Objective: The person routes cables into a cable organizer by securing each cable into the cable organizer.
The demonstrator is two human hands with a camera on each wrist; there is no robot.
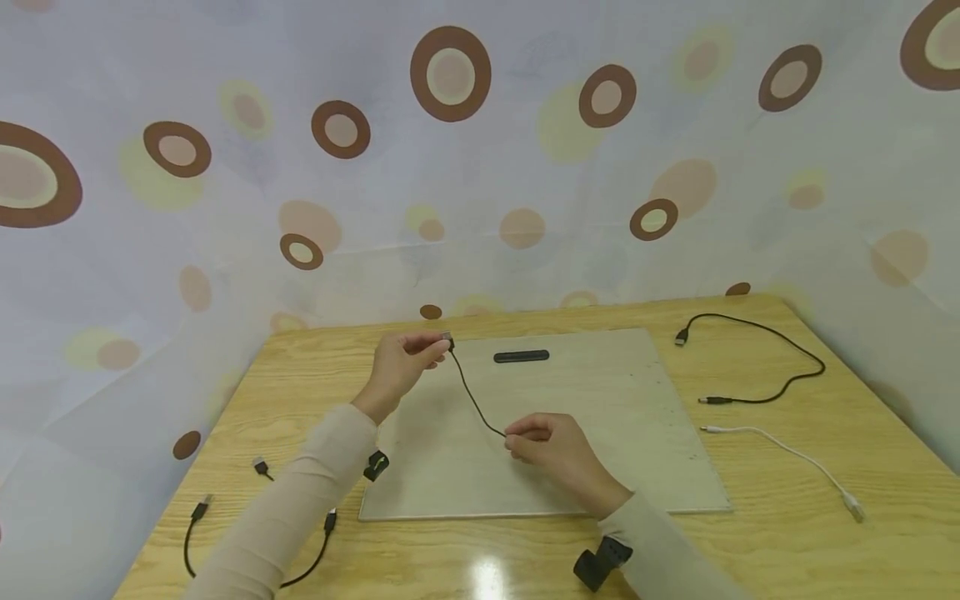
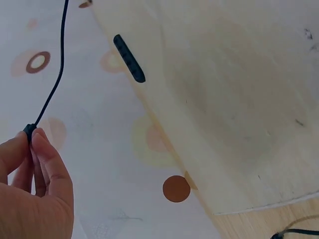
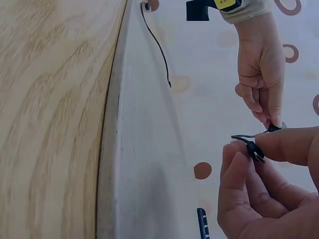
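Note:
A short black USB cable hangs slack between my two hands, above the pale board. My left hand pinches its USB plug near the far edge of the board; in the left wrist view, thumb and fingers hold the black plug housing. Lower and nearer, my right hand pinches the other end between thumb and fingers. In the right wrist view a small black connector shows at those fingertips. A black cable holder strip with notches lies on the board beyond both hands.
The pale board lies on the wooden table. To the right are a black cable and a white cable. More black cables lie at left, partly behind my left forearm. A patterned sheet rises behind the table.

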